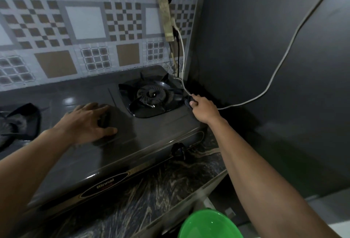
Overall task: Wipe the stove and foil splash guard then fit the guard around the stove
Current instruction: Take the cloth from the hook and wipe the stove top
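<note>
A dark two-burner gas stove (155, 130) sits on a marbled counter against a tiled wall. Its right burner (151, 95) with pan supports is in full view; the left burner (17, 124) is cut off at the frame's left edge. My left hand (89, 122) lies flat, fingers spread, on the stove top between the burners. My right hand (202, 108) is at the stove's far right edge, fingers closed on a small dark cloth (188, 101). No foil splash guard is in view.
A white cable (280, 65) runs from a wall power strip (166, 16) down past the right burner and across a dark grey appliance wall (265, 48) on the right. A green plastic basin (208, 224) sits below the counter edge. A stove knob (179, 150) sticks out in front.
</note>
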`<move>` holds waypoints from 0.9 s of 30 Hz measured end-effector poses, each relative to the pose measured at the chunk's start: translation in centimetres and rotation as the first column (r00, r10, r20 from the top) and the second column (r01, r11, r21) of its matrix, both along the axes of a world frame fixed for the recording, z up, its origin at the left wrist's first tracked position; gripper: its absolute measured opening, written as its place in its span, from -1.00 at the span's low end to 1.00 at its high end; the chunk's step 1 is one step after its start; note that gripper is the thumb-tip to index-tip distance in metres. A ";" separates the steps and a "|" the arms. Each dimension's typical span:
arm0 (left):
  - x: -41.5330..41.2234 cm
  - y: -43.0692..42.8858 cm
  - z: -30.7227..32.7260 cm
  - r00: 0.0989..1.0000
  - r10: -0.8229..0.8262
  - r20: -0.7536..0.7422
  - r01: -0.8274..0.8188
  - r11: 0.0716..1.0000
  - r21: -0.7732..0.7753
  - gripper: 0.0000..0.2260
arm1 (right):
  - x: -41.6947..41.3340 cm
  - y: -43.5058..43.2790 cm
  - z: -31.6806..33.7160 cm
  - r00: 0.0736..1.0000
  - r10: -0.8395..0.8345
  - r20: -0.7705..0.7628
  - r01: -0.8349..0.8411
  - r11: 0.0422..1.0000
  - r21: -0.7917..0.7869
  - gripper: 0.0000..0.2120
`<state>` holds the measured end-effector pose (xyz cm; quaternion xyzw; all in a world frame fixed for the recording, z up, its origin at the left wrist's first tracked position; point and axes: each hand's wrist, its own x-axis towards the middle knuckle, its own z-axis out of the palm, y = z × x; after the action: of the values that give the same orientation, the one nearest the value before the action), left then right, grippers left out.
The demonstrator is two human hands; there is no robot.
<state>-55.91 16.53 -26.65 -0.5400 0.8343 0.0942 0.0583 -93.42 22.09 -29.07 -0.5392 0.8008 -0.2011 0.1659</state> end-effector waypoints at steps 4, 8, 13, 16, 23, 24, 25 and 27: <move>-0.1 -0.4 0.0 1.000 0.018 -0.011 -0.017 0.995 0.094 0.23 | -1.4 -2.9 0.2 0.974 -0.009 0.224 0.005 1.000 0.018 -0.55; -0.1 -0.8 -0.1 0.999 0.036 0.025 -0.038 0.995 0.091 0.13 | -2.4 -5.6 0.6 0.924 0.014 0.383 -0.024 0.999 0.021 -0.59; -0.1 -1.5 0.2 1.000 0.021 0.018 -0.022 0.999 0.049 0.25 | -3.1 -9.6 0.9 0.894 0.068 0.442 -0.108 0.992 0.064 -0.58; -0.2 -2.4 0.5 0.998 0.054 -0.016 -0.053 0.998 0.036 0.25 | -3.0 -12.4 1.3 0.902 0.111 0.418 -0.158 0.984 0.078 -0.57; -0.2 -3.7 0.3 0.996 0.091 0.000 -0.090 0.991 0.099 0.20 | -2.9 -18.5 1.9 0.928 0.188 0.320 -0.234 0.966 0.109 -0.57; -0.2 -3.6 0.2 0.995 0.096 0.010 -0.097 0.991 0.092 0.15 | -2.9 -19.4 1.9 0.930 0.196 0.313 -0.241 0.964 0.113 -0.57; -0.3 -3.4 0.2 0.995 0.101 0.022 -0.103 0.991 0.082 0.09 | -2.7 -20.2 2.0 0.932 0.196 0.305 -0.242 0.963 0.120 -0.57; -0.3 -3.3 0.1 0.994 0.106 0.035 -0.108 0.992 0.071 0.07 | -2.0 -21.8 2.4 0.941 0.220 0.258 -0.261 0.956 0.134 -0.56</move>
<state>-56.24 13.21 -26.53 -0.5829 0.7992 0.1191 0.0858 -95.37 0.32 -26.72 -0.5890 0.7167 -0.1755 0.3296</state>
